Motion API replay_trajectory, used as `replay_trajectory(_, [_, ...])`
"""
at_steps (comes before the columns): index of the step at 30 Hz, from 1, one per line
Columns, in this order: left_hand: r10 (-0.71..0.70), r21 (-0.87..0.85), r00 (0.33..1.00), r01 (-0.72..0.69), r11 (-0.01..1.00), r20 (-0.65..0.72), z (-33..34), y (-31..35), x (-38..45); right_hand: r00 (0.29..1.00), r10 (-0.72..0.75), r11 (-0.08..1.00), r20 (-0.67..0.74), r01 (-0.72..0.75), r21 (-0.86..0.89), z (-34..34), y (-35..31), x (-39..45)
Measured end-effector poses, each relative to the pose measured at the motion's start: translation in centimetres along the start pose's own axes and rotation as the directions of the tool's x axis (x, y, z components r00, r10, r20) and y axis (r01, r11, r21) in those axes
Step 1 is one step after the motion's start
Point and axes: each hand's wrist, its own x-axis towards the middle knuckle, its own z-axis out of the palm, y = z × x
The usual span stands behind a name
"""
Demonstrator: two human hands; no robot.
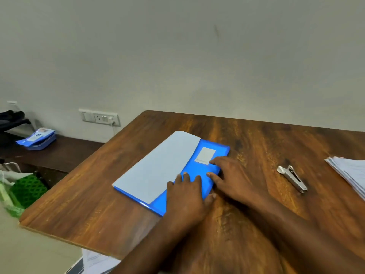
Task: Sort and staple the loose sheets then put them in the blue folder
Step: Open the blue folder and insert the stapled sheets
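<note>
The blue folder (222, 150) lies flat on the wooden table (98, 194), its pale flap (158, 167) folded over most of it and a small white label near the far corner. My left hand (185, 196) rests flat on the folder's near part with straight fingers. Beside it my right hand (231, 177) presses on the folder's right edge, fingers stretched toward the label. A metal stapler (293, 177) lies on the table to the right, apart from both hands. A stack of loose white sheets (349, 171) sits at the right edge of the view.
The table's left corner (21, 222) is near me; beyond it stand a green basket (27, 189) and a low dark shelf with a blue packet (36, 138). A wall with a socket plate (99, 117) runs behind. Papers (96, 262) show below the near table edge.
</note>
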Motion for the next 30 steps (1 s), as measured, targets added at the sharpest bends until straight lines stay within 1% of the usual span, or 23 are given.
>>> replay_trajectory(2, [0.063,-0.015,0.998,-0.063,0.998,0.003,0.0,3.4,-0.6,0.999,0.038,0.999,0.007,-0.038,0.01,-1.1,2.2,-1.3])
replay_trajectory(4, [0.126,-0.047,0.992,-0.126,0.991,-0.003,0.1,6.5,-1.1,0.997,0.073,0.997,0.028,-0.073,-0.019,-2.0,4.3,-2.7])
replay_trajectory(7, [0.219,-0.014,0.976,-0.219,0.976,0.009,0.5,10.5,-1.6,0.991,0.121,0.992,0.063,-0.118,-0.055,-3.5,7.5,-4.7])
replay_trajectory(9, [0.243,-0.006,0.97,-0.243,0.97,0.003,1.2,11.7,-1.7,0.989,0.135,0.99,0.057,-0.131,-0.059,-4.3,8.8,-5.8])
replay_trajectory(10, [0.246,-0.027,0.969,-0.246,0.969,-0.026,1.7,11.9,-1.6,0.99,0.131,0.99,0.051,-0.128,-0.067,-4.6,9.5,-6.3])
replay_trajectory(13, [0.22,-0.065,0.971,-0.227,0.972,-0.094,2.2,11.6,-1.1,0.994,0.103,0.991,0.038,-0.099,-0.086,-4.6,10.5,-7.2])
replay_trajectory(14, [0.207,-0.064,0.975,-0.212,0.975,-0.082,2.1,11.4,-0.9,0.994,0.102,0.991,0.031,-0.099,-0.089,-4.5,10.5,-7.4])
replay_trajectory(16, [0.193,-0.036,0.979,-0.196,0.98,-0.067,2.0,10.8,-0.5,0.995,0.103,0.989,0.019,-0.1,-0.105,-4.3,10.5,-7.5])
replay_trajectory(18, [0.173,-0.02,0.978,-0.176,0.984,-0.113,1.7,10.0,-0.1,0.997,0.078,0.99,0.007,-0.076,-0.12,-4.4,10.5,-7.6])
replay_trajectory(20, [0.152,0.007,0.98,-0.152,0.988,-0.13,1.1,9.4,0.2,0.999,0.053,0.994,0.001,-0.053,-0.092,-4.9,10.8,-7.5])
replay_trajectory(24, [0.171,0.162,0.981,-0.154,0.975,-0.092,-0.4,8.8,0.5,1.0,0.019,0.999,0.008,-0.018,-0.042,-5.5,11.7,-7.6])
replay_trajectory(26, [0.176,0.236,0.977,-0.144,0.961,-0.121,-1.0,8.8,0.8,1.0,0.009,0.999,-0.003,-0.009,-0.034,-5.5,11.9,-7.6])
replay_trajectory(28, [0.139,0.257,0.974,-0.09,0.962,-0.18,-1.5,8.2,1.4,1.0,-0.002,1.0,-0.019,0.001,-0.029,-5.4,12.0,-7.5])
replay_trajectory(30, [0.06,0.257,0.97,0.003,0.966,-0.234,-2.3,6.8,2.3,0.999,-0.009,1.0,-0.033,0.008,-0.016,-5.2,12.1,-7.6])
